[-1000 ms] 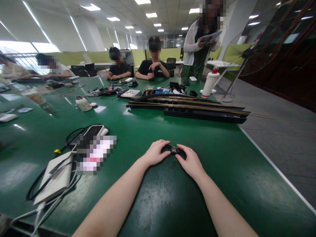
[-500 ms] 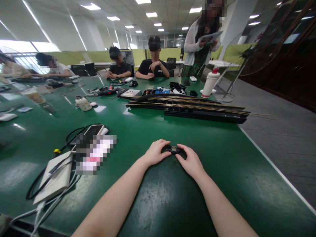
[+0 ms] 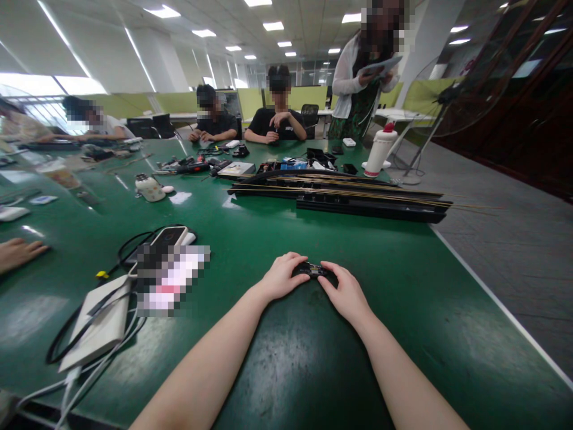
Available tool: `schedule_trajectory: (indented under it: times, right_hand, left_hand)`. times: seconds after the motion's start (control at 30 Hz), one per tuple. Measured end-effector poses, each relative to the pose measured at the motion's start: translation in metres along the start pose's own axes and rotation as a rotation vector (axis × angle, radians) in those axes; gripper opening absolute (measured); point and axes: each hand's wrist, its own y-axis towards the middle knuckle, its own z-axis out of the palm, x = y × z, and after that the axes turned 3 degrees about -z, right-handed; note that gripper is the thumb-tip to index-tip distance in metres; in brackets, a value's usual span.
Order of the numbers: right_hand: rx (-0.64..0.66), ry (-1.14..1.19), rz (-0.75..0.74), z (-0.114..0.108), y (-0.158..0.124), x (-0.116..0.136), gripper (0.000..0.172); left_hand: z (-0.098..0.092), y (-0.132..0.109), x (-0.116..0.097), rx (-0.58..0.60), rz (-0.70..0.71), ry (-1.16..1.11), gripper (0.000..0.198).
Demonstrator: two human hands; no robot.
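A small black part with a lighter metallic middle (image 3: 315,270) lies low over the green table (image 3: 286,364), between my two hands. Its exact kind is too small to make out. My left hand (image 3: 284,276) grips the part's left end between thumb and fingers. At the right end, the thumb and fingers of my right hand (image 3: 347,291) close on it in the same way. Both forearms reach in from the bottom of the view. My fingers cover the ends of the part.
Long black rails (image 3: 371,206) with thin brass-coloured rods lie beyond my hands. To the left are a phone (image 3: 168,239), a white power bank (image 3: 101,322) and cables. A white bottle (image 3: 379,152) stands at the back right. Another person's hand (image 3: 20,254) rests at the left edge.
Another person's hand has come into view at the left edge of the table. My hands and the black part stay in place.
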Motion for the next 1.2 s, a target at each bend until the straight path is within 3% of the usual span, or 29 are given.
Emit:
schedule_trajectory:
  times: [0.43, 1.2]
  right_hand:
    - [-0.001, -0.017, 0.003, 0.0006, -0.0002, -0.0004, 0.032]
    - [-0.008, -0.024, -0.039, 0.0005, -0.0006, -0.0004, 0.031]
  left_hand:
    - [-0.0005, 0.0008, -0.0015, 0.012, -0.012, 0.030, 0.049]
    - [-0.0008, -0.0002, -0.0023, 0.000, 0.007, 0.039, 0.036]
